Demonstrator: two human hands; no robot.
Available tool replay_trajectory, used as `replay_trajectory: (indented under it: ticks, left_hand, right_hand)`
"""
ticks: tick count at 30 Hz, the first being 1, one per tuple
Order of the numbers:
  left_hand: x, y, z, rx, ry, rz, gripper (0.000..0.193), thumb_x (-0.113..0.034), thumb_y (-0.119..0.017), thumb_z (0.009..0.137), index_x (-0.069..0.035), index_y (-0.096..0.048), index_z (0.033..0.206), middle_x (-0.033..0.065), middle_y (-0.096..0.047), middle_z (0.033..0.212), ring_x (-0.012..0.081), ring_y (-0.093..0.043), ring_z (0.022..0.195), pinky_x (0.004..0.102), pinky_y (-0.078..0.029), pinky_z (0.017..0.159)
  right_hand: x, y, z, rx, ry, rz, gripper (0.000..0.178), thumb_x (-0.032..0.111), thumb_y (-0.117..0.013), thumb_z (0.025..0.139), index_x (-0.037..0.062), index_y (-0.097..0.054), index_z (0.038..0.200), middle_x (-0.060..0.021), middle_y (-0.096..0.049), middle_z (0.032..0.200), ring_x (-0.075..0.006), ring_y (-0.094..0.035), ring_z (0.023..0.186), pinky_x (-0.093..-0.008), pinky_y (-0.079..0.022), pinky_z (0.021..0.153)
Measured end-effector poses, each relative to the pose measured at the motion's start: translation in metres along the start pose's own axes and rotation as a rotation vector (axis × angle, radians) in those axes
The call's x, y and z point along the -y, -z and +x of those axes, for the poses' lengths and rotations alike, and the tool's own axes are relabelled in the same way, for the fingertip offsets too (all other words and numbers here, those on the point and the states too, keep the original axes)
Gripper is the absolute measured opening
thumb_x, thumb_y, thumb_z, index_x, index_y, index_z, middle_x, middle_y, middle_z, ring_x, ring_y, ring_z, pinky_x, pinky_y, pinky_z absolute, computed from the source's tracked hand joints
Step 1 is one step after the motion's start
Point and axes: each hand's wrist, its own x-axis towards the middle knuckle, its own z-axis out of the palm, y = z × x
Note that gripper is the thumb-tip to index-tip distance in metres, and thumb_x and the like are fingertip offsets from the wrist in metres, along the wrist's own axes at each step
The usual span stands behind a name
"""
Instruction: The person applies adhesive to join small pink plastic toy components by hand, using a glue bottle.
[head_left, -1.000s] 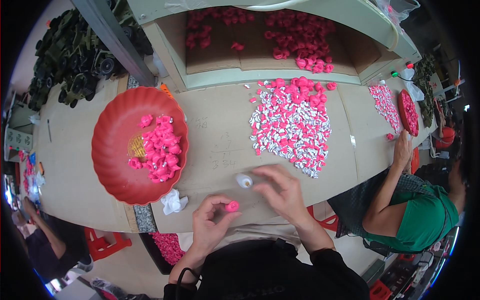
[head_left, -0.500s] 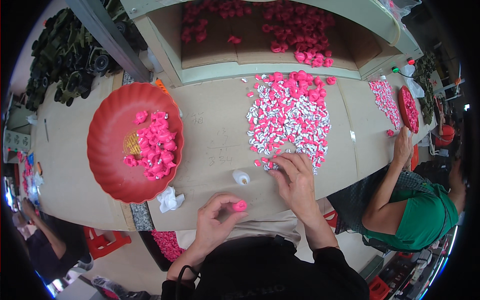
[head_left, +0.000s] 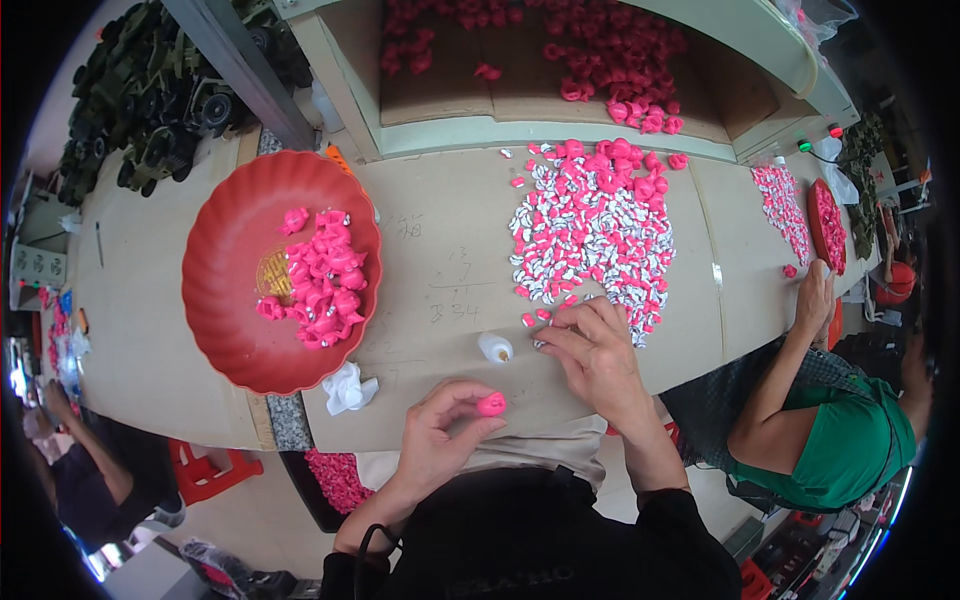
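My left hand (head_left: 440,428) pinches a small rounded pink plastic piece (head_left: 491,404) between thumb and fingers, above the table's near edge. My right hand (head_left: 603,362) is at the near-left edge of a spread of small pink-and-white plastic pieces (head_left: 590,240). Its thumb and forefinger are closed on one small pink-and-white piece (head_left: 540,344), mostly covered by the fingertips. Between the two hands lies a small white squeeze bottle (head_left: 494,347) with its tip toward me. At left, a red scalloped bowl (head_left: 215,335) holds a heap of pink figure-like parts (head_left: 328,285).
Crumpled white tissue (head_left: 348,388) sits by the bowl. A shelf (head_left: 460,135) with more pink parts stands at the back. On the right, a person in green (head_left: 835,435) works beside a red tray (head_left: 822,225). Green toy vehicles (head_left: 150,120) are piled far left.
My right thumb and forefinger have closed together at the edge of the pieces. My left hand still holds the pink piece. The whole view has shifted slightly.
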Motion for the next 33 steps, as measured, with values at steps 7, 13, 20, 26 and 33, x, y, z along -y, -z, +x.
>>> replay_trajectory:
  ticks: [7, 13, 20, 26, 33]
  left_hand:
    - [0.003, -0.001, 0.002, -0.042, -0.098, 0.064, 0.030, 0.008, -0.068, 0.078, 0.002, -0.059, 0.106, 0.0096, -0.058, 0.106, 0.0161, -0.062, 0.097, 0.0274, -0.052, 0.085]
    - [0.003, -0.005, 0.003, -0.102, -0.106, 0.049, 0.029, 0.007, -0.069, 0.077, 0.002, -0.059, 0.104, 0.0126, -0.061, 0.108, 0.0166, -0.062, 0.096, 0.0274, -0.052, 0.084]
    - [0.007, -0.007, 0.003, -0.133, -0.250, 0.280, 0.029, 0.010, -0.069, 0.076, 0.000, -0.061, 0.103, 0.0135, -0.059, 0.110, 0.0175, -0.062, 0.096, 0.0272, -0.053, 0.082]
    - [0.004, -0.006, 0.006, -0.126, -0.282, 0.310, 0.025, 0.003, -0.072, 0.073, -0.003, -0.066, 0.097, 0.0110, -0.065, 0.100, 0.0201, -0.065, 0.090, 0.0294, -0.054, 0.076]
    - [0.003, -0.007, 0.008, -0.066, -0.253, 0.211, 0.023, 0.004, -0.068, 0.076, -0.003, -0.068, 0.098, 0.0113, -0.066, 0.099, 0.0205, -0.066, 0.088, 0.0292, -0.054, 0.076]
  right_hand:
    - [0.009, -0.001, -0.007, 0.003, -0.047, 0.161, 0.014, 0.003, -0.072, 0.070, 0.0055, -0.070, 0.083, -0.0027, -0.061, 0.083, -0.0197, -0.053, 0.079, -0.0331, -0.040, 0.069]
    - [0.033, -0.001, -0.020, 0.155, -0.364, 0.832, 0.013, 0.002, -0.072, 0.076, 0.0043, -0.071, 0.089, -0.0026, -0.064, 0.080, -0.0127, -0.054, 0.073, -0.0263, -0.043, 0.062]
    - [0.034, -0.007, -0.026, 0.229, -0.589, 1.014, 0.010, 0.002, -0.070, 0.080, 0.0029, -0.069, 0.090, -0.0015, -0.062, 0.078, -0.0073, -0.056, 0.075, -0.0216, -0.045, 0.066]
    - [0.022, -0.010, -0.025, 0.334, -0.722, 1.245, 0.009, 0.002, -0.068, 0.083, 0.0008, -0.063, 0.090, -0.0014, -0.064, 0.080, -0.0053, -0.056, 0.072, -0.0197, -0.043, 0.063]
    - [0.017, -0.003, -0.019, 0.510, -0.821, 1.292, 0.013, 0.001, -0.067, 0.083, -0.0004, -0.062, 0.094, -0.0035, -0.066, 0.080, -0.0074, -0.060, 0.072, -0.0190, -0.046, 0.067]
